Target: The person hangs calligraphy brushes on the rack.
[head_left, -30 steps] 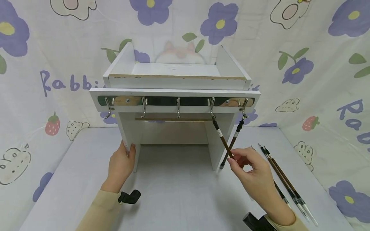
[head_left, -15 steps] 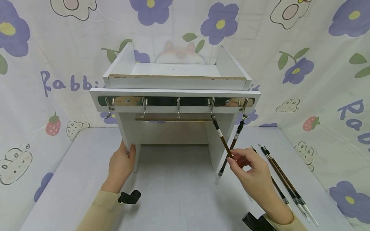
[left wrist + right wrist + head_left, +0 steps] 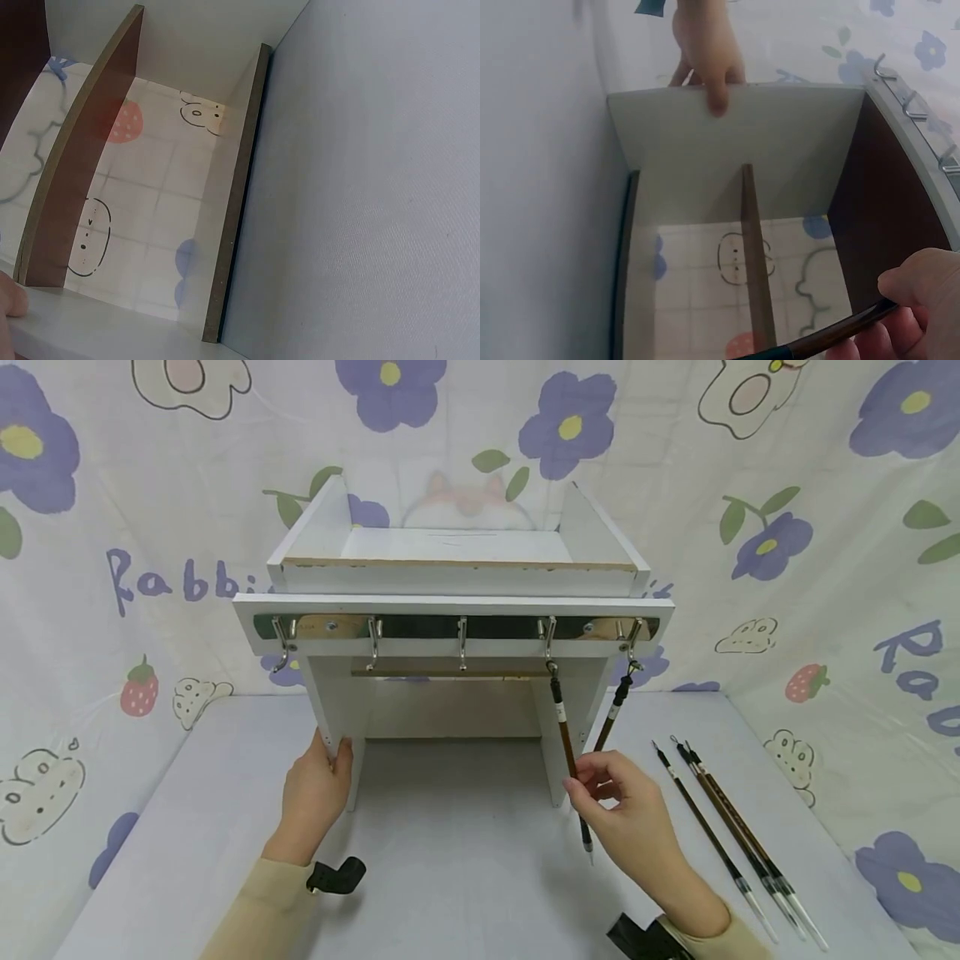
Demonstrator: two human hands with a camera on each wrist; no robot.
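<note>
A small white shelf (image 3: pixel 459 582) stands on the table, with a metal strip of hooks (image 3: pixel 462 639) along its front. My left hand (image 3: pixel 313 803) grips the shelf's left side panel, its thumb on the inner face in the right wrist view. From the fourth hook hangs a brown calligraphy brush (image 3: pixel 566 733) by its loop. Low on the handle, my right hand (image 3: pixel 633 814) pinches that brush between thumb and fingers; its clear-capped tip points down. A second brush (image 3: pixel 617 702) hangs from the rightmost hook, its lower part hidden behind the right hand.
Several more brushes (image 3: pixel 731 818) lie on the table right of the right hand. The other hooks (image 3: pixel 373 643) to the left carry nothing. A patterned cloth (image 3: pixel 795 568) hangs behind and at the sides. A crossboard (image 3: pixel 82 150) spans the shelf inside.
My right hand has moved left and slightly down, bringing the pinched brush nearly upright. It no longer crosses the second brush in front. The left hand has stayed on the panel.
</note>
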